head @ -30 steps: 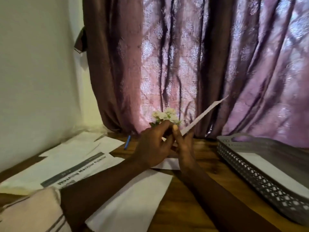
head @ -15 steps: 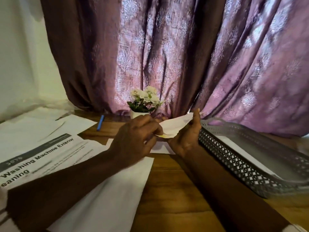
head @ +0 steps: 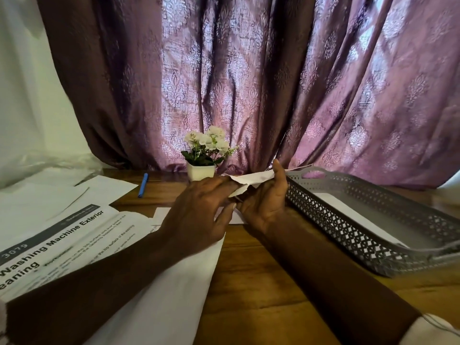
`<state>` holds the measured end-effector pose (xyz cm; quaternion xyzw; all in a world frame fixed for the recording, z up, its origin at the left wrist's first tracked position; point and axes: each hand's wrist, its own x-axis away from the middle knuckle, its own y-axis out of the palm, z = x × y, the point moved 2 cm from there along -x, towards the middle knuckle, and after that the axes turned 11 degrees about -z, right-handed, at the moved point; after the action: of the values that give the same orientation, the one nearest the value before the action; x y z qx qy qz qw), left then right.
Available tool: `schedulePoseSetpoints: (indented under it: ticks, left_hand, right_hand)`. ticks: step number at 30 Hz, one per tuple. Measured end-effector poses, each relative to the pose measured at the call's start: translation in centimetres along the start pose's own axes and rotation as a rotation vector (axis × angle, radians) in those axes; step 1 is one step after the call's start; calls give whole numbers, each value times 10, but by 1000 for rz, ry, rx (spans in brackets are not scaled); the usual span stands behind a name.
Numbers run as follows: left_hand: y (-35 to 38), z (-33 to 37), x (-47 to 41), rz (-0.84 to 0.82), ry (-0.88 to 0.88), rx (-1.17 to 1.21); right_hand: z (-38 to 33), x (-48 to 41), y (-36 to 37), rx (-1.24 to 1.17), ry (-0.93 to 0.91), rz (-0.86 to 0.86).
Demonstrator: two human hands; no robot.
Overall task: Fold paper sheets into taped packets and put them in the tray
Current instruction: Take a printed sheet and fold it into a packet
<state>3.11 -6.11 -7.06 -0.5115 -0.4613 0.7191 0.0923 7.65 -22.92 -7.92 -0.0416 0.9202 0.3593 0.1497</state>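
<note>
Folding step, by the look of it. Left grip (head: pixel 199 210) pinches left end of paper (head: pixel 251 179); right grip (head: pixel 266 200) clasps right end, thumb up. Paper held above counter (head: pixel 249 282), at centre, tray (head: pixel 336 220) at 3 o'clock. No tape visible. Next, likely: finish crease, tape, then tray.

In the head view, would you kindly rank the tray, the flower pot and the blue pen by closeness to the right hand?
1. tray, just right of the right hand.
2. flower pot, behind and left.
3. blue pen, farthest left.
</note>
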Motion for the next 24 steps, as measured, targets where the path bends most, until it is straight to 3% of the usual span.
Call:
schedulePoseSetpoints:
  ticks: [10,17,24]
  left_hand:
    - [2,10,2,-124,-99,-170]
    - [14,12,9,-254,-105,-11]
    - [14,15,11,-340,-63,89]
  right_hand:
    - [6,4,8,-14,38,26]
    - [-4,6,13,-24,-29,-40]
    - [4,11,11,-45,132,-60]
